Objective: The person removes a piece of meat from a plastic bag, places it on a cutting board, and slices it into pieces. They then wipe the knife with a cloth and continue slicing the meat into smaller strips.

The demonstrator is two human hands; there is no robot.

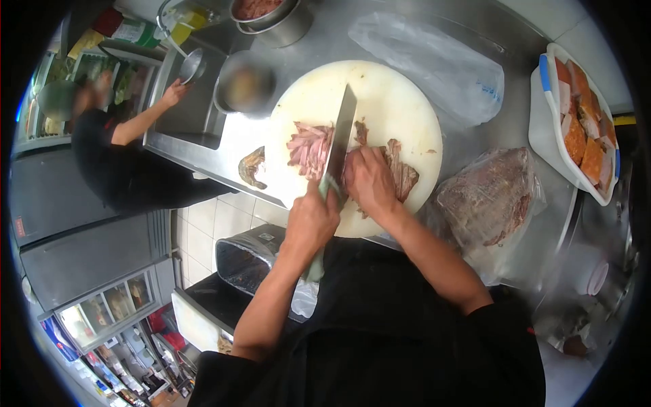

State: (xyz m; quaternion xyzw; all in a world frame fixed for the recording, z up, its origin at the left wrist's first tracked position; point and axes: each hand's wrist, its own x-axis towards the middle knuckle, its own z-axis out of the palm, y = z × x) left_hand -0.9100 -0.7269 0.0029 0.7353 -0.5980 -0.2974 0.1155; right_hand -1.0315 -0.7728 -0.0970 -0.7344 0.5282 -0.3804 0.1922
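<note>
On the round white cutting board (298,98) my left hand (313,216) is closed round the handle of a cleaver (341,132), a greenish cloth at the grip. The blade stands upright between a pile of sliced pinkish meat (310,148) and my right hand (368,178). My right hand's fingers are bent and pressed on a dark piece of meat that they mostly cover. Brown shredded meat (403,171) lies just right of that hand. A curved dark scrap (253,167) rests on the steel counter, off the board's left edge.
Right of the board lie bagged meat (485,197) and a white tub (546,129) of browned meat pieces. Behind are a clear plastic bag (434,64) and metal bowls (288,27). A co-worker (115,149) at the left holds a ladle (192,66) by the sink. A lined bin (247,261) stands below.
</note>
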